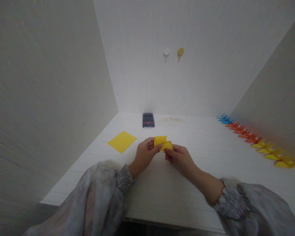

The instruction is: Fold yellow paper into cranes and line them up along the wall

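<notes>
Both my hands meet over the middle of the white table (162,193), pinching a small folded yellow paper (163,143). My left hand (145,154) grips its left part with thumb and fingers closed. My right hand (180,159) pinches its right part. The paper is held a little above the tabletop. A flat yellow paper square (122,141) lies on the table to the left of my left hand, untouched.
A row of folded paper pieces (258,141) in blue, orange and yellow runs along the right wall. A small dark device (148,120) stands near the back wall. Two round hooks (173,52) are on the back wall. Walls close in left, back and right.
</notes>
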`<state>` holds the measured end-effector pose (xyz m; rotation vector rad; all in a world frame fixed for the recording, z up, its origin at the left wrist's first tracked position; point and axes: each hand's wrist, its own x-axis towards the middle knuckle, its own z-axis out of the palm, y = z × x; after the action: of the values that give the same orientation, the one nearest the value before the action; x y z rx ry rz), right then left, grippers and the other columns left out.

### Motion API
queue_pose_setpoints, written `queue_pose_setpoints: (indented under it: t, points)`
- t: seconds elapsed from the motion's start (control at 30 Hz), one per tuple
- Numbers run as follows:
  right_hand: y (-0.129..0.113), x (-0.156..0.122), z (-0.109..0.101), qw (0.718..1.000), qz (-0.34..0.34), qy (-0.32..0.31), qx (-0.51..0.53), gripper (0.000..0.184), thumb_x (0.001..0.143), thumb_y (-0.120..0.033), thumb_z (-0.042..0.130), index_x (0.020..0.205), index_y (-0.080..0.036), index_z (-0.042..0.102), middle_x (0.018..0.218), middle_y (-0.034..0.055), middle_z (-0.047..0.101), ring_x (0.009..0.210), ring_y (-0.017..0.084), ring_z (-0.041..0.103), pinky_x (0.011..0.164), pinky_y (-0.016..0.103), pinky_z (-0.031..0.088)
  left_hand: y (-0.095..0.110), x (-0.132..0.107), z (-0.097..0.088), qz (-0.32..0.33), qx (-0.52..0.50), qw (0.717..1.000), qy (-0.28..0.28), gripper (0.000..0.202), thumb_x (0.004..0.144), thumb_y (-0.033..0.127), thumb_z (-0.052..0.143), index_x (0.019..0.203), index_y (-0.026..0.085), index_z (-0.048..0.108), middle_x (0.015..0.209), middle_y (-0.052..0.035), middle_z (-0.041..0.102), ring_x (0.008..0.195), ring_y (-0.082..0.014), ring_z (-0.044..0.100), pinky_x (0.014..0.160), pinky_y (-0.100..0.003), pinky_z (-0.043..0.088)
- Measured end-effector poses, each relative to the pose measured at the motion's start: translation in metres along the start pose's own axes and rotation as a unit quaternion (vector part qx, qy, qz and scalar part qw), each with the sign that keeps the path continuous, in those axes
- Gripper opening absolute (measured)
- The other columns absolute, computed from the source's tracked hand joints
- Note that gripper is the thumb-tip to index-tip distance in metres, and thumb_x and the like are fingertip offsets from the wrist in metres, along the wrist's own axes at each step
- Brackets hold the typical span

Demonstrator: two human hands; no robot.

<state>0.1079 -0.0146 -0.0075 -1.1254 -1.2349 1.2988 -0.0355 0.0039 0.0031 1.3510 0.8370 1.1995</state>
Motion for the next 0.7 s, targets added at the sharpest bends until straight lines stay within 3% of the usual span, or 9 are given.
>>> queue_pose_setpoints:
  t: [0.37,0.53,0.7]
  points:
    - [-0.0013,-0.0023,0.0014,1.0,-0.006,-0.008,-0.011,0.016,0.068,-0.028,0.056,0.057,-0.017,0.054,0.047,-0.0028,0.053,0.038,0.008,0.04,0.04,0.022,0.028,0.0,0.0012,-0.0041,-0.018,0.048,0.997,0.057,0.029,0.072,0.042,0.054,0.072,0.014,0.064,0.065,-0.0015,0.061,0.061,-0.012,0.058,0.057,-0.023,0.051]
    - [-0.0021,-0.0034,0.0026,1.0,0.001,-0.026,-0.011,0.015,0.067,-0.027,0.056,0.057,-0.017,0.055,0.046,-0.0024,0.054,0.038,0.008,0.04,0.039,0.022,0.029,0.0018,0.0014,-0.0053,0.002,0.105,0.988,0.115,0.037,0.071,0.043,0.054,0.049,0.014,0.051,0.044,0.0035,0.044,0.043,-0.007,0.043,0.04,-0.016,0.037]
    - [-0.0018,-0.0037,0.0016,1.0,0.012,-0.027,0.0,0.015,0.066,-0.024,0.056,0.054,-0.017,0.054,0.045,-0.0025,0.053,0.037,0.008,0.041,0.038,0.022,0.029,-0.0002,0.0041,-0.0058,-0.029,0.018,0.991,0.129,0.034,0.071,0.045,0.053,0.056,0.014,0.054,0.049,0.0017,0.053,0.045,-0.0101,0.051,0.046,-0.022,0.044]
